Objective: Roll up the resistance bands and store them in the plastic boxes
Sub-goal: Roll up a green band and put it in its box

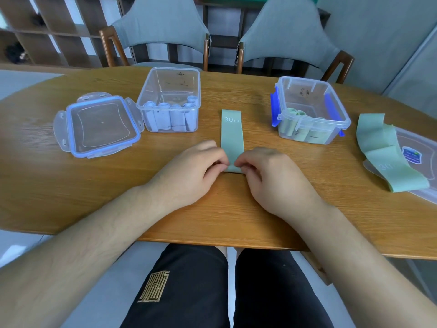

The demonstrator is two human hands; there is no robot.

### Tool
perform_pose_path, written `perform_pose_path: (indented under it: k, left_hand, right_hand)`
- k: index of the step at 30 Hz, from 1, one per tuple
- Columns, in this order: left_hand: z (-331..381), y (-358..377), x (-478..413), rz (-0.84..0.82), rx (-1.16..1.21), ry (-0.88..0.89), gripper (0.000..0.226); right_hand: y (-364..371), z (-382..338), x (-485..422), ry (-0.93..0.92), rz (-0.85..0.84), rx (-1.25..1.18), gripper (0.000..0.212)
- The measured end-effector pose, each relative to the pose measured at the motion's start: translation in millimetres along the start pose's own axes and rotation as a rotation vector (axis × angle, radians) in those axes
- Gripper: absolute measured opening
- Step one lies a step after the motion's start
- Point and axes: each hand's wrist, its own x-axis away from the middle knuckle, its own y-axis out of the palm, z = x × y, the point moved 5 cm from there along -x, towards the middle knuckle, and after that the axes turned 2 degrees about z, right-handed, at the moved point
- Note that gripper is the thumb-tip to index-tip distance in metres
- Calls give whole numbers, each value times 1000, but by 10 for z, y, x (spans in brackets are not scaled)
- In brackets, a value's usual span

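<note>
— Green band (231, 136): which way does it run?
— Flat on the table (307, 209), long axis straight from the near edge toward the far edge, about midway between the left and right edges. The end printed "30 LB" points to the far edge; the other end points at the person.
— And the hands?
— Both sit at that near end. The left hand (189, 171) comes in from the left and the right hand (272, 176) from the right. Each has its fingers curled, thumb and fingertips pinching the band's near end. Whether a turn is already rolled under the fingers I cannot tell. The rest of the strip stretches away from the knuckles, uncovered.
— Where are the boxes?
— The left box (170, 76), clear and open, stands left of the band and closer to the far edge, with pale blue rolls (165, 114) upright inside. Its blue-rimmed lid (97, 124) lies flat just beside it, toward the left edge. The right box (307, 81), with blue latches, stands to the band's right and holds green rolls (295, 114).
— Anything more on the surface?
— Near the right edge, loose green bands (383, 157) lie crumpled, partly over another clear lid (421, 143) with a blue sticker. Beyond the far edge stand grey chairs (160, 29)
</note>
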Motion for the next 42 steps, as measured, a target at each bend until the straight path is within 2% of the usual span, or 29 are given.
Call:
perform_pose_path:
  k: [5,10,14,19,23,34,38,42]
  left_hand:
    - [-87,37,-64,-32,-28,-2,22]
    - [-101,44,-160,-44,-92,8,25]
    - [-122,23,-177,-30,-71,13,16]
    - [-187,57,-254,-43,-45,-8,23]
    - [-199,76,-299,-59,-53,-34,22]
    - [205,-37,320,-62,-17,-35,15]
    - [308,-37,339,-22,-113,38,22]
    - [308,-29,281,-39,-101,78,14]
  right_hand:
    - [33,52,-6,-6,61,44,21]
    - [58,82,-104,-21,12,43,21]
    - [63,141,-166,-20,-12,47,18]
    - [73,227,-227,34,-51,-12,25]
    - [49,222,-283,45,-74,-26,20]
    - [-143,-104,293,-26,-158,-115,19]
    - [-139,-88,260,-43,-196,-130,18]
    - [-113,-38,230,-41,-212,-120,21]
